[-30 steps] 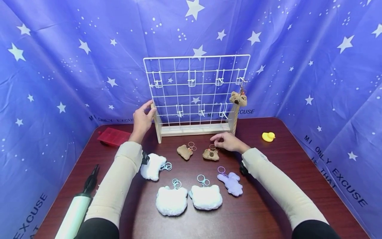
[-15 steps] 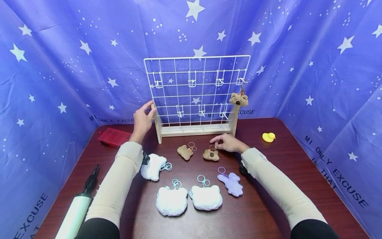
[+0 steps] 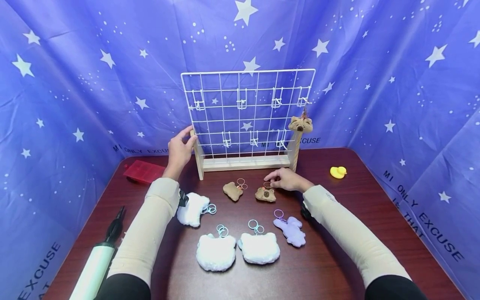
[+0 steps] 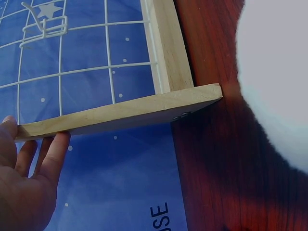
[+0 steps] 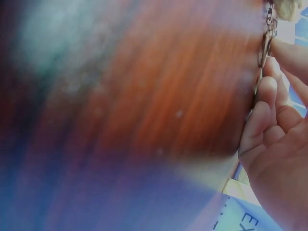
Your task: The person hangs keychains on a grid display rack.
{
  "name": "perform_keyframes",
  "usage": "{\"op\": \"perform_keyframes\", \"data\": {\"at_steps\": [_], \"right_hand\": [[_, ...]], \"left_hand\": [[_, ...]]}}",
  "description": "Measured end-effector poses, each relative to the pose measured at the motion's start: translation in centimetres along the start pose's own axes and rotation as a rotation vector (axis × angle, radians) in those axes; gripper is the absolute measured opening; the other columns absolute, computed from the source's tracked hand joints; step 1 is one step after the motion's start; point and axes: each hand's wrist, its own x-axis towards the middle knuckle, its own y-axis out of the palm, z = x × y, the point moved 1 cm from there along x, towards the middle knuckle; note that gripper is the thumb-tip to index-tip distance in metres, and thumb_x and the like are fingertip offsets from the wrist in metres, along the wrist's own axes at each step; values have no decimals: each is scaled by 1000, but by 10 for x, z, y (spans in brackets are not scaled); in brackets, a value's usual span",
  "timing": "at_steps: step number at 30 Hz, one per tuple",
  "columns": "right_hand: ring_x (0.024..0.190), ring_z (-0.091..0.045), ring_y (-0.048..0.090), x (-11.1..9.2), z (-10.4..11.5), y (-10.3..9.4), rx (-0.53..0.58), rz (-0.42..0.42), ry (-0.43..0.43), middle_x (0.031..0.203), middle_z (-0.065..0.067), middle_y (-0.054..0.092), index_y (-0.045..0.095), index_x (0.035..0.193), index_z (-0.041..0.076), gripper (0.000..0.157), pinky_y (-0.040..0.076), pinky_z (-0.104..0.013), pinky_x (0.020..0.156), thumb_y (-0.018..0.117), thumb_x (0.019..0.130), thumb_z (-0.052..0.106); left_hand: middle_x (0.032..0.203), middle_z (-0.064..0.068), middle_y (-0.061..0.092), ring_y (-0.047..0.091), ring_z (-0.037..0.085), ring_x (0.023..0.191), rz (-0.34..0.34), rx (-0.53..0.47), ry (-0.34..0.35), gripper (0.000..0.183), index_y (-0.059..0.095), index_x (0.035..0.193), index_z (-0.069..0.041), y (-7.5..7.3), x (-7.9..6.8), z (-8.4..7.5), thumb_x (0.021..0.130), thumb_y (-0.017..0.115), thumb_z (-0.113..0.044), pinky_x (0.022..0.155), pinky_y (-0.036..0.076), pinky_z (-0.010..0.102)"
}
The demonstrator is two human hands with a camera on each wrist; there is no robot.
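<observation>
My left hand [image 3: 181, 146] grips the top of the left wooden upright [image 4: 120, 111] of a white wire grid display rack [image 3: 245, 121]; its fingers [image 4: 57, 154] lie on the outer side. Low over the table, my right hand [image 3: 288, 180] pinches the metal ring of a brown bear plush keychain [image 3: 265, 194]. That ring and its short chain [image 5: 267, 41] run along the fingertips in the right wrist view. Left of it lies another brown plush keychain [image 3: 233, 191], face down. A third brown bear keychain [image 3: 301, 124] hangs from the rack's upper right hook.
Nearer the front lie white fluffy keychains [image 3: 216, 252] and a purple one [image 3: 290, 231]. A red box [image 3: 144, 171] sits at the left, a pump [image 3: 93, 266] beside the left arm, and a yellow duck [image 3: 338, 172] at the right. A blue star curtain [image 3: 150, 50] surrounds the table.
Both hands stay at nearly the same spots. The hanging bear keychain has swung slightly to the right.
</observation>
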Motion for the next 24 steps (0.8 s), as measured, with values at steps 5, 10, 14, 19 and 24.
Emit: {"op": "perform_keyframes", "data": {"at_steps": [5, 10, 14, 19, 24], "right_hand": [[75, -8, 56, 1, 0, 1, -18, 2, -11, 83, 1, 69, 76, 114, 8, 23, 48, -22, 71, 69, 92, 6], [76, -8, 56, 0, 2, 1, -26, 5, -3, 84, 1, 67, 76, 112, 9, 21, 48, -24, 73, 69, 92, 5], [77, -9, 56, 0, 3, 1, -15, 8, 4, 84, 0, 65, 75, 110, 10, 20, 48, -25, 75, 68, 92, 4], [78, -11, 56, 0, 2, 0, 5, 17, -1, 85, 0, 64, 73, 108, 9, 19, 47, -25, 75, 67, 91, 2], [81, -12, 55, 1, 2, 0, 22, 14, 3, 86, 0, 62, 69, 104, 9, 16, 46, -26, 76, 68, 90, 2]], "left_hand": [[125, 11, 73, 74, 28, 84, -1, 3, 1, 40, 67, 136, -24, 0, 0, 0, 97, 71, -21, 63, 62, 20], [125, 11, 73, 75, 30, 83, -3, 5, 15, 40, 67, 136, -24, 1, 1, 1, 97, 71, -20, 62, 62, 19], [125, 11, 73, 75, 30, 82, -4, 8, 17, 39, 67, 136, -24, 1, 0, 1, 97, 71, -22, 61, 61, 18], [123, 12, 74, 74, 26, 78, -7, 5, 18, 39, 68, 136, -24, 0, 0, 0, 97, 72, -21, 59, 59, 14], [122, 13, 74, 73, 26, 77, -11, -7, 25, 39, 68, 135, -22, 0, 0, 0, 96, 72, -19, 57, 57, 11]]}}
